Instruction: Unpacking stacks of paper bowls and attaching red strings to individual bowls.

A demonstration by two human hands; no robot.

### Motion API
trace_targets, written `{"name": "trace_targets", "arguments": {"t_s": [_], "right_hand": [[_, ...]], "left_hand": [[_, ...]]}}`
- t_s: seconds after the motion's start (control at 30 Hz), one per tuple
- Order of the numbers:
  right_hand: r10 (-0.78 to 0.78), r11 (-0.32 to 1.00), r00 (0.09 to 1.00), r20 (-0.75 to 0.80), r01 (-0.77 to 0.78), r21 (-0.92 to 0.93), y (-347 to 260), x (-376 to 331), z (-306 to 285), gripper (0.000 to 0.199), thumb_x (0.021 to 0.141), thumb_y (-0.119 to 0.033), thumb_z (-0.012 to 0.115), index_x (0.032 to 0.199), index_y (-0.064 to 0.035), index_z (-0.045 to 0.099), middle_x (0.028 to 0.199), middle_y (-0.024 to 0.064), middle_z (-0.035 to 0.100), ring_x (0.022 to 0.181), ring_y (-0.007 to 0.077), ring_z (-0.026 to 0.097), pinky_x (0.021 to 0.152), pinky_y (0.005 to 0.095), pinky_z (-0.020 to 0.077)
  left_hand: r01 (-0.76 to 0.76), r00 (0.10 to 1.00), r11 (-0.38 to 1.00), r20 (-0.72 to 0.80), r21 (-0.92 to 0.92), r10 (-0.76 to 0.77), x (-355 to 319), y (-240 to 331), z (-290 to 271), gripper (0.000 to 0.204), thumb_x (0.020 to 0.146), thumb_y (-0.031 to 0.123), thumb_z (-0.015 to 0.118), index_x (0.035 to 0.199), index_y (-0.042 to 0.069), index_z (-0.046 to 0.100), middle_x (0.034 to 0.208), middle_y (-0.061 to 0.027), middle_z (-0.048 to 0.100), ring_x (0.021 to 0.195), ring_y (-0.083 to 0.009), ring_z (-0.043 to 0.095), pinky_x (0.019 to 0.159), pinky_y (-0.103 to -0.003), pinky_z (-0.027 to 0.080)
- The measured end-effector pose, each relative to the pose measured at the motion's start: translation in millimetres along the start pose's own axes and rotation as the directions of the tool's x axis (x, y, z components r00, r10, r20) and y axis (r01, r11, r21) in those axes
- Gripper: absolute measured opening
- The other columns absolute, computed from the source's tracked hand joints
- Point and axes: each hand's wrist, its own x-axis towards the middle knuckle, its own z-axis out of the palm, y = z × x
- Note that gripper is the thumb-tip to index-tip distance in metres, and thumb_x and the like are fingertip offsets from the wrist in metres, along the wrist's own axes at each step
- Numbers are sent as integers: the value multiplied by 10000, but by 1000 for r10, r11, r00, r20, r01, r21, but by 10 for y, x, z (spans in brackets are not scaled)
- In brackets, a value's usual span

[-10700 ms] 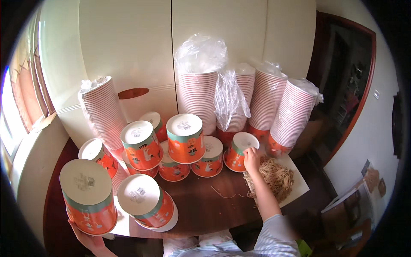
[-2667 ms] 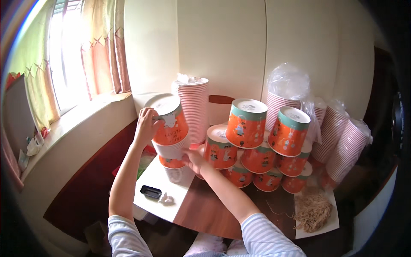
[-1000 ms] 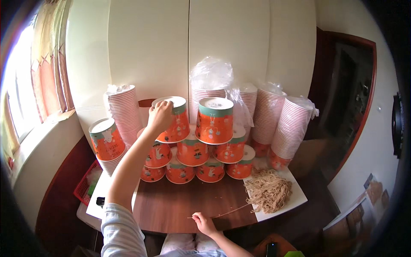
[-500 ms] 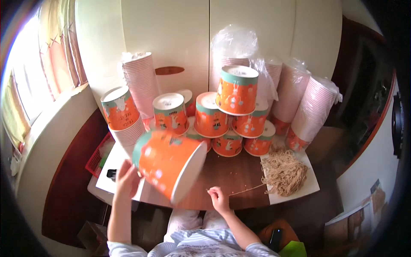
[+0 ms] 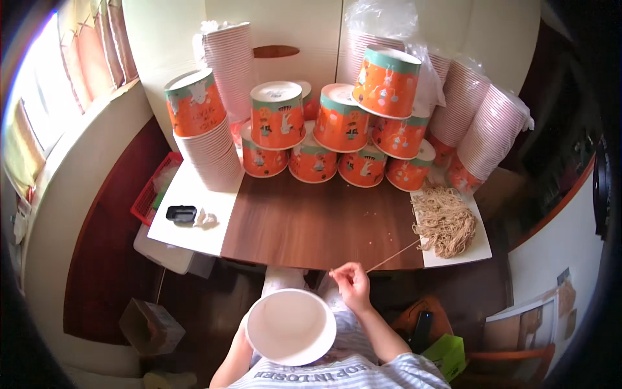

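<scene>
Farthest left, a small black oblong container [image 5: 181,214] is lying on the table [image 5: 311,227], ahead of the left hand and to its left. The left hand [image 5: 241,336] is grasping a paper bucket [image 5: 291,327] by its left wall, the fingers remaining hidden behind it. The bucket is sitting off the table, directly right of that hand, its long axis pointing up towards the head, white mouth facing upward. Upturned orange buckets [image 5: 314,160] are standing stacked beyond both hands. The right hand [image 5: 352,285] is hovering just beyond the bucket's rim and to its right, apparently not touching, thumb and fingertips pinching the end of a twine strand [image 5: 393,257]. That strand is running straight, away and rightward from the right hand, to a tangled twine heap [image 5: 446,223], which is lying nearer to the right hand.
</scene>
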Motion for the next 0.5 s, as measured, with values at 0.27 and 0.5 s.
{"name": "trace_targets", "arguments": {"t_s": [0.27,0.5], "right_hand": [[-188,813,967,169,250,-526,-702,-199,-91,117,738,-73,660,812,-53,571,758,49,611,677,160,563,588,266,441],[87,995,993,-86,-90,-32,-651,-270,-283,77,797,-3,585,839,-14,521,795,68,603,724,98,573,664,203,455]], "left_hand": [[133,984,990,-108,-53,-138,-852,-331,-726,232,842,196,545,987,15,547,944,-101,608,838,-198,595,736,-326,499],[246,954,965,-154,-91,-257,-1038,-418,-846,235,844,197,542,992,14,548,940,-97,609,838,-193,595,734,-318,499]]}}
